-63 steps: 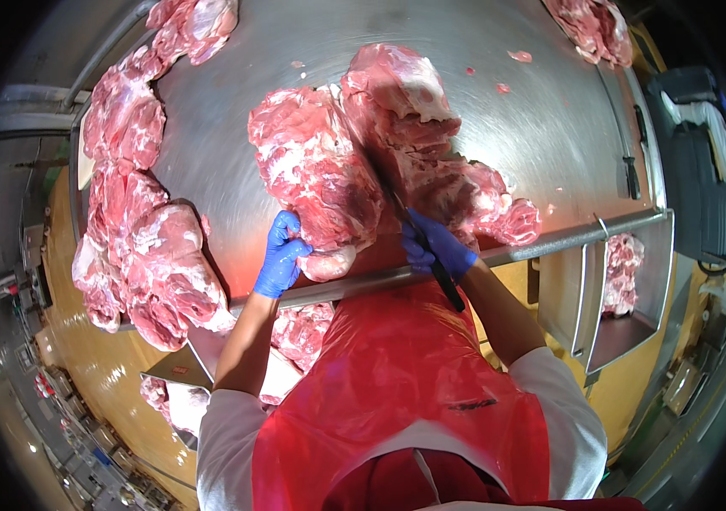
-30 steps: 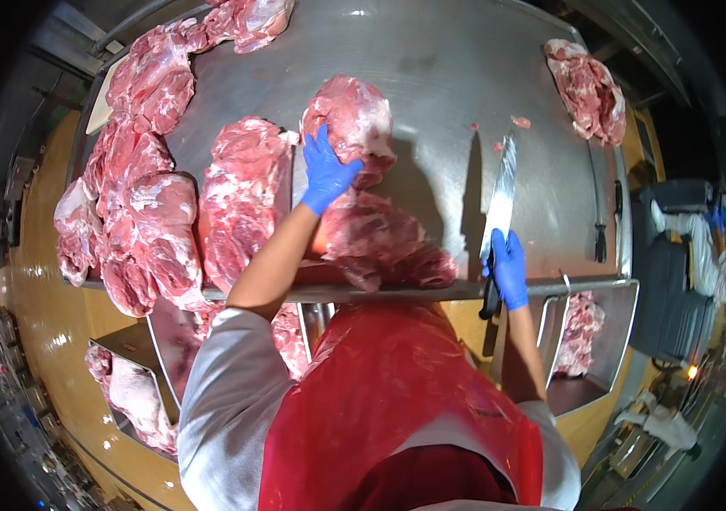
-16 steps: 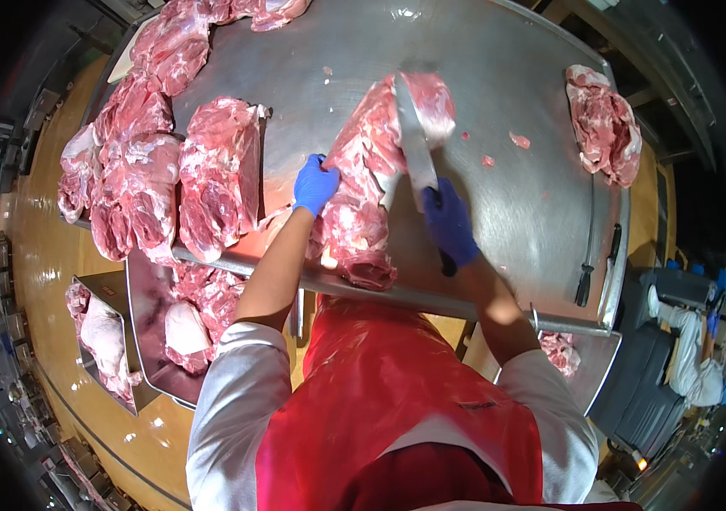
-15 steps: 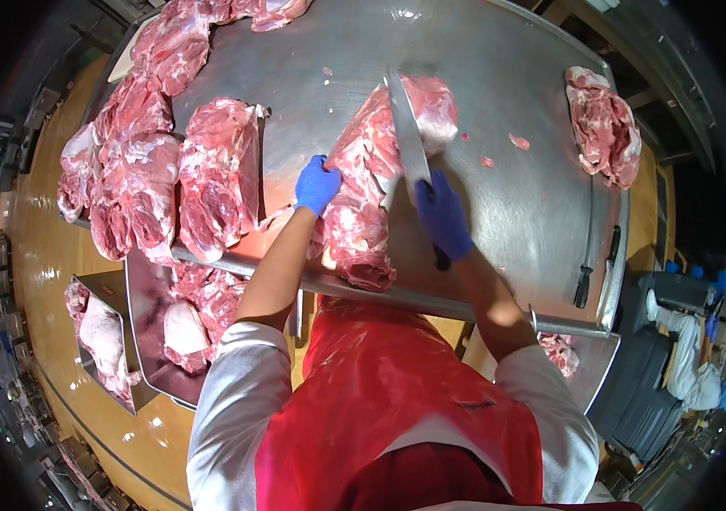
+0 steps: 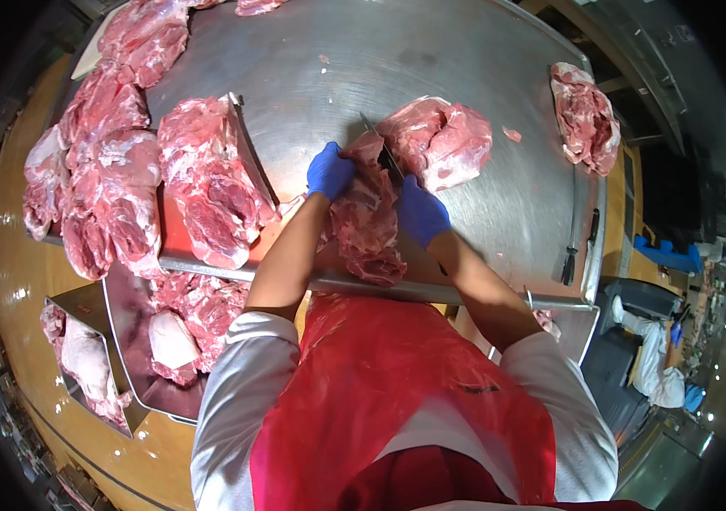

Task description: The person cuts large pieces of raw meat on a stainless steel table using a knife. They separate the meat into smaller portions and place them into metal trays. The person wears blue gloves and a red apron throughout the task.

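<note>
My left hand (image 5: 330,171), in a blue glove, is closed on the upper left edge of a cut of raw meat (image 5: 365,228) at the table's near edge. In my right hand (image 5: 422,213), also blue-gloved, is a knife (image 5: 390,162); most of its handle is hidden by the hand. The blade points up and to the left, edge-on, between this cut and a rounded chunk of meat (image 5: 441,143) just beyond. Whether the two pieces are still joined low down I cannot tell.
A large meat cut (image 5: 210,175) and several more (image 5: 129,175) lie on the steel table (image 5: 295,77) at left. Another cut (image 5: 584,119) sits far right, near a sharpening steel (image 5: 570,266). A metal bin of meat (image 5: 129,341) stands below the left edge.
The knife has come down and back toward me, its blade now turned edge-on. The far chunk has parted to the right, and the near cut has tipped left under my left hand.
</note>
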`<state>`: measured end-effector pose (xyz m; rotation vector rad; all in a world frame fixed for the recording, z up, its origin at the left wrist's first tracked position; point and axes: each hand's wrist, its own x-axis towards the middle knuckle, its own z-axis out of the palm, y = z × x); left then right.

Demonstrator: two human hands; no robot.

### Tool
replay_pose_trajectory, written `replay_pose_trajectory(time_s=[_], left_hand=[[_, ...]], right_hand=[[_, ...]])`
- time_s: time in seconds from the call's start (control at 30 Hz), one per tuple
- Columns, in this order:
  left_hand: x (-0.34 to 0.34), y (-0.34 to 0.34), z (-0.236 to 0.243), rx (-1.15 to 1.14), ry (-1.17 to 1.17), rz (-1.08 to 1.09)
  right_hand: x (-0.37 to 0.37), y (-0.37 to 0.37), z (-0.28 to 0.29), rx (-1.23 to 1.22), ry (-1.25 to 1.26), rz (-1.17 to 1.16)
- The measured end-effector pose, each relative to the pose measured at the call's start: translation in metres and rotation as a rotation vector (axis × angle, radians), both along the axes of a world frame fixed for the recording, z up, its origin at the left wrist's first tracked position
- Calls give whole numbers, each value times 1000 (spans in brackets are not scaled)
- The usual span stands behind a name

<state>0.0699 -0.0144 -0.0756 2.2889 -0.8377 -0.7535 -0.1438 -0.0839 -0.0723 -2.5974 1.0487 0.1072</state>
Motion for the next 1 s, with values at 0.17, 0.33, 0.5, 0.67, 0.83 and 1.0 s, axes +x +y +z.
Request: replay_pose_trajectory(time_s=[0.17, 0.33, 0.5, 0.67, 0.83, 1.0], left_hand=[[-2, 13, -4, -30, 63, -12], [6, 9, -1, -4, 29, -69], [16, -1, -5, -90, 55, -86], [39, 7, -11, -123, 266, -222], [24, 9, -10, -413, 437, -191], [33, 31, -13, -524, 557, -58]], right_hand=[[44, 14, 84, 511, -69, -478], [-10, 37, 76, 75, 185, -99], [-88, 47, 72, 48, 255, -62], [-116, 65, 142, 107, 280, -9], [-22, 29, 77, -12, -448, 77], [54, -2, 82, 118, -134, 44]])
